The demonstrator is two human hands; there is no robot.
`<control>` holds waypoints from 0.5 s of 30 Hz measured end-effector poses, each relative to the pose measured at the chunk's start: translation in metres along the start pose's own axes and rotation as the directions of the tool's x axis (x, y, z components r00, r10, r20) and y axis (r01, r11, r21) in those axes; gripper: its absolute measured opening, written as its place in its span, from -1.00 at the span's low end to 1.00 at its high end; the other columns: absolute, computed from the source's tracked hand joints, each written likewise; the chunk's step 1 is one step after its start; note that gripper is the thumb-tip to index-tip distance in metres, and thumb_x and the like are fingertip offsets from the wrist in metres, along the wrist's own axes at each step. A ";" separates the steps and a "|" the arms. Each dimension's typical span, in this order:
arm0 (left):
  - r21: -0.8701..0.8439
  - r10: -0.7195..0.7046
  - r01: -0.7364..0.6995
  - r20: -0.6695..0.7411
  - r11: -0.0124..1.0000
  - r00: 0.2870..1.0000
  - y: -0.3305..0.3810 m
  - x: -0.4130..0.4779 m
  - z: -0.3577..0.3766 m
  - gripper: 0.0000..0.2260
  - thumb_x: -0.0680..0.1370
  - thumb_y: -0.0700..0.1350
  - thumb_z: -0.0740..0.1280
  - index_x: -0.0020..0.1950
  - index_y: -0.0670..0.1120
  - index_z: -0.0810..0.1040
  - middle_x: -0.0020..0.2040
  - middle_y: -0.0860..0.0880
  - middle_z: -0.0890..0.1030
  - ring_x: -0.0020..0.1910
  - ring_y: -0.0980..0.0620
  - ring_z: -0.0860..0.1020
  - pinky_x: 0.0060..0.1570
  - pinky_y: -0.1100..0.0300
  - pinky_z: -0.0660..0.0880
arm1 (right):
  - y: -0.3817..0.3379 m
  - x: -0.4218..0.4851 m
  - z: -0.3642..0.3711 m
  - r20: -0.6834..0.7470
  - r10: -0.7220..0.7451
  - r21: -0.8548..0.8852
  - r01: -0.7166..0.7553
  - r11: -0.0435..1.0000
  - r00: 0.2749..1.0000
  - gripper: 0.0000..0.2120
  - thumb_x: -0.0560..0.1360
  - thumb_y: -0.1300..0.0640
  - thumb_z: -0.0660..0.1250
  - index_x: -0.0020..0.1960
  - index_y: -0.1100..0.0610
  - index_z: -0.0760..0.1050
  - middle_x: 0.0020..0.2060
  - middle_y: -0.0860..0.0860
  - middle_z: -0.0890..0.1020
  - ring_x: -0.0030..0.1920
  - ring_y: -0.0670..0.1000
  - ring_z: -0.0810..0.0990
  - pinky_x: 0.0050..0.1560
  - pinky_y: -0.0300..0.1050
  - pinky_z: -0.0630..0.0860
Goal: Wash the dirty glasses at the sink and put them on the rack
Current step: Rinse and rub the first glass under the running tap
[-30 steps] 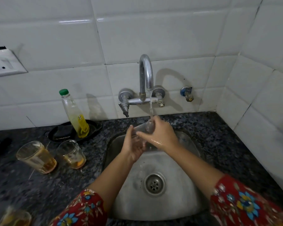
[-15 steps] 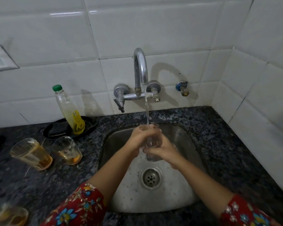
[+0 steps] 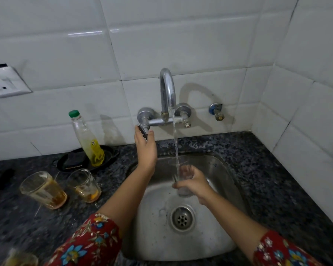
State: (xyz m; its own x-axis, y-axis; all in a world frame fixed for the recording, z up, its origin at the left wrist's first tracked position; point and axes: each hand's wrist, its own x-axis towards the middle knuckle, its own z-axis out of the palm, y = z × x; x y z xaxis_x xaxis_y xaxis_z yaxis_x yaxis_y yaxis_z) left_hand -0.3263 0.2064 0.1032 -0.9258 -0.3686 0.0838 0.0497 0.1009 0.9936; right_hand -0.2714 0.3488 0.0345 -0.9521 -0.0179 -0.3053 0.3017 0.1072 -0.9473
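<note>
From the head view we look down on a dark speckled stone surface point(image 3: 258, 169) that runs across the middle of the frame and meets white tiled walls point(image 3: 161, 35) behind and on the right, forming a corner at upper right. A steel sink point(image 3: 215, 166) is sunk into the surface at lower centre, its drain point(image 3: 182, 218) showing near the bottom.

Our right hand point(image 3: 193, 182) sits over the sink at centre, its grip closed around a clear glass point(image 3: 180, 166) held upright. Water point(image 3: 175, 139) falls from the tap point(image 3: 167, 89) into the glass. Our left hand point(image 3: 145, 146) reaches up to centre frame, fingers curled around the tap's left handle point(image 3: 142, 129); the right handle point(image 3: 185, 116) is untouched. A small valve point(image 3: 216, 111) sticks out of the wall just right of the tap.

At left, two dirty glasses with amber dregs stand near each other on the surface: one point(image 3: 44, 189) at far left, the other point(image 3: 85, 186) beside it, towards the sink. A third glass point(image 3: 19, 259) shows blurred at the lower left edge. Behind them a black dish point(image 3: 110, 156) holds a green-capped bottle point(image 3: 87, 139) with yellow liquid, tilted left. A wall socket point(image 3: 6, 83) sits at the left edge. Red floral sleeves point(image 3: 88, 244) cover both forearms at the bottom.
</note>
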 end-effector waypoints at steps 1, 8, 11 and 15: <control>0.018 -0.001 0.001 0.009 1.000 1.000 0.000 -0.001 0.001 -0.46 0.67 0.01 0.11 0.60 -0.04 -0.03 0.60 -0.03 0.04 0.56 -0.02 0.07 0.53 0.00 0.05 | -0.004 0.002 0.001 -0.019 0.003 0.047 -0.002 0.999 1.000 -0.48 0.19 0.30 0.59 0.07 0.07 0.50 -0.01 0.01 0.60 -0.03 0.00 0.58 -0.04 -0.11 0.54; 0.051 -0.003 0.001 0.049 0.999 0.999 0.000 -0.005 0.001 -0.45 0.68 -0.01 0.09 0.60 -0.01 -0.11 0.61 0.01 -0.07 0.57 -0.01 0.00 0.54 0.03 0.01 | 0.001 -0.012 0.014 0.086 0.004 0.086 -0.012 0.996 0.996 -0.41 0.14 0.23 0.63 0.09 0.00 0.48 0.00 -0.04 0.64 0.05 0.04 0.62 0.10 0.04 0.56; 0.061 0.000 -0.004 0.064 0.998 0.998 -0.003 -0.007 0.000 -0.45 0.68 -0.05 0.09 0.60 0.03 -0.11 0.61 0.03 -0.07 0.57 0.01 -0.02 0.54 0.04 -0.01 | -0.002 -0.009 0.008 0.005 0.050 0.102 -0.050 0.994 0.999 -0.35 0.15 0.20 0.63 0.13 0.03 0.39 0.07 0.00 0.59 0.06 0.05 0.58 0.07 0.04 0.54; 0.066 -0.008 0.004 0.060 0.998 0.998 -0.001 -0.007 -0.002 -0.44 0.67 -0.08 0.11 0.60 0.03 -0.10 0.61 0.03 -0.05 0.58 0.02 -0.02 0.54 0.00 -0.01 | -0.008 -0.023 0.014 0.124 0.036 0.075 -0.046 0.996 0.992 -0.35 0.23 0.24 0.59 0.18 0.09 0.32 0.02 -0.01 0.60 -0.03 -0.04 0.59 -0.12 -0.13 0.50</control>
State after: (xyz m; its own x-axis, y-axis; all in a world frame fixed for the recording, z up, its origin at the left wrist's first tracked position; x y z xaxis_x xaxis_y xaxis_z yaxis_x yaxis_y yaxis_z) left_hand -0.3192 0.2073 0.1018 -0.9470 -0.3133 0.0712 0.0213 0.1599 0.9869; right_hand -0.2516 0.3347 0.0473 -0.9271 -0.1374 -0.3488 0.3477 0.0327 -0.9370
